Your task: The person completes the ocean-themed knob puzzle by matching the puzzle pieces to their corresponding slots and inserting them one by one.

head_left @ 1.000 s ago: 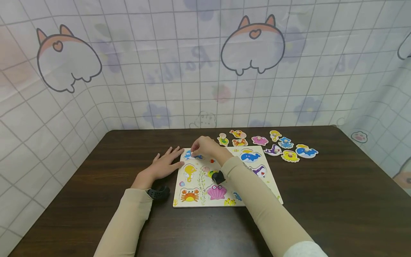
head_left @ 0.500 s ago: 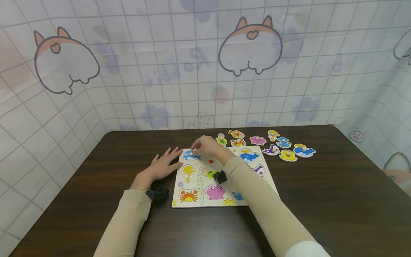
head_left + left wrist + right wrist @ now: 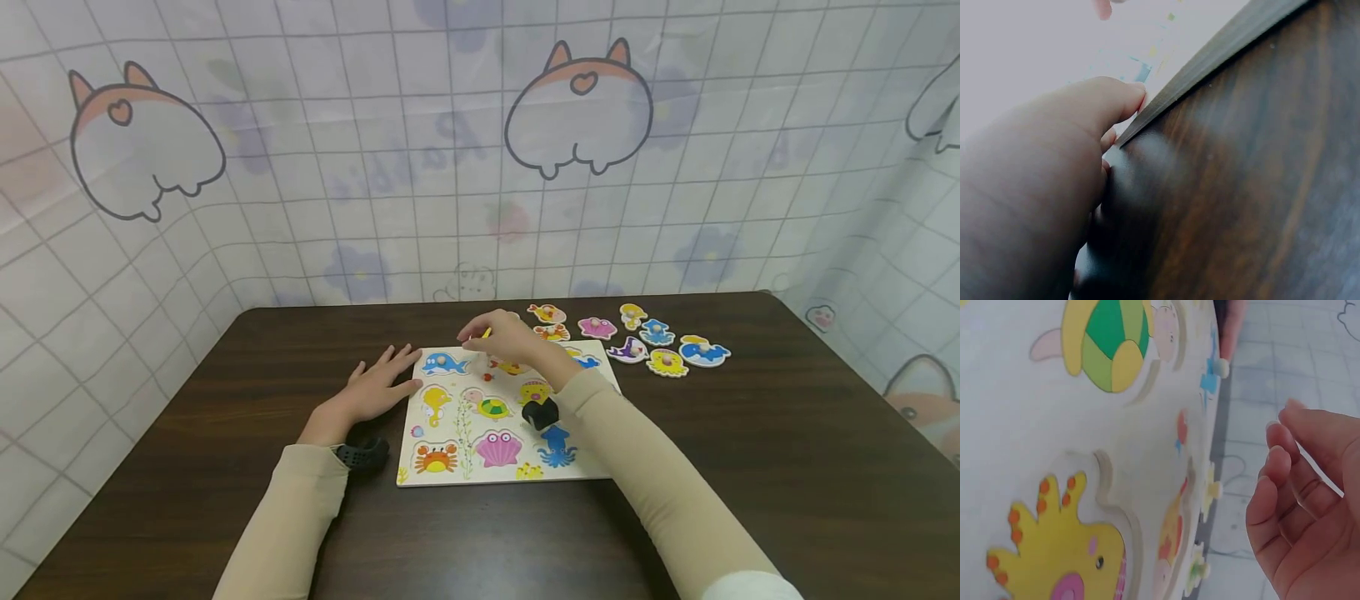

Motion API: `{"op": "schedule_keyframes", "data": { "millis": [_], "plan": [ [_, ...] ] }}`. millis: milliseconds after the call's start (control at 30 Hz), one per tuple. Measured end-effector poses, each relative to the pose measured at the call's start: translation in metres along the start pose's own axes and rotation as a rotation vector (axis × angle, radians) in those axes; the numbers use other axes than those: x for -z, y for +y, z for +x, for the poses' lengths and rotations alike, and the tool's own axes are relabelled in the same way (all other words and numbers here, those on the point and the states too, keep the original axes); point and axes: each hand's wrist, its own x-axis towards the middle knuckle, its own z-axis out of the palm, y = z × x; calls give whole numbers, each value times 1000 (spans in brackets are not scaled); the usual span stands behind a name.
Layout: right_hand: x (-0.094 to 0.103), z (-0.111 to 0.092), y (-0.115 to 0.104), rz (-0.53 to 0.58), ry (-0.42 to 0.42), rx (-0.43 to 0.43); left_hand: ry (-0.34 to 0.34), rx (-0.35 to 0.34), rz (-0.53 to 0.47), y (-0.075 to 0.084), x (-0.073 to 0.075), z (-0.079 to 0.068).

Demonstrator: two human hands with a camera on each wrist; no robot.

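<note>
A white wooden peg-puzzle board (image 3: 450, 421) with sea animals lies on the dark table. My left hand (image 3: 371, 392) lies flat with spread fingers at its left edge. In the left wrist view, the thumb (image 3: 1124, 103) rests against the board's edge. The blue dolphin piece (image 3: 444, 363) sits at the board's far left corner, its wooden knob (image 3: 1222, 368) showing in the right wrist view. Over the board's far edge, my right hand (image 3: 506, 337) hovers with loosely bent fingers (image 3: 1263, 503) and nothing in them. A bit of yellow (image 3: 487, 333) shows by its fingertips.
Beyond the board lie several loose knobbed pieces, among them a fish (image 3: 547, 313), a crab (image 3: 552, 332), a pink shell (image 3: 597, 327), a yellow octopus (image 3: 667, 362) and a blue whale (image 3: 704, 351). A patterned curtain (image 3: 420, 208) hangs behind the table (image 3: 300, 350).
My right hand has let go of the dolphin piece and moved up and right, away from it. The dolphin now shows whole. My left hand has stayed at the board's edge.
</note>
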Motion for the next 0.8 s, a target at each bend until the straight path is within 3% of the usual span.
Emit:
{"op": "schedule_keyframes", "data": {
  "millis": [433, 800],
  "plan": [
    [25, -25, 4, 64, 60, 63, 19, -19, 1, -3, -6, -3],
    [47, -50, 20, 28, 97, 72, 43, -20, 3, -1, -9, -6]
  ]
}}
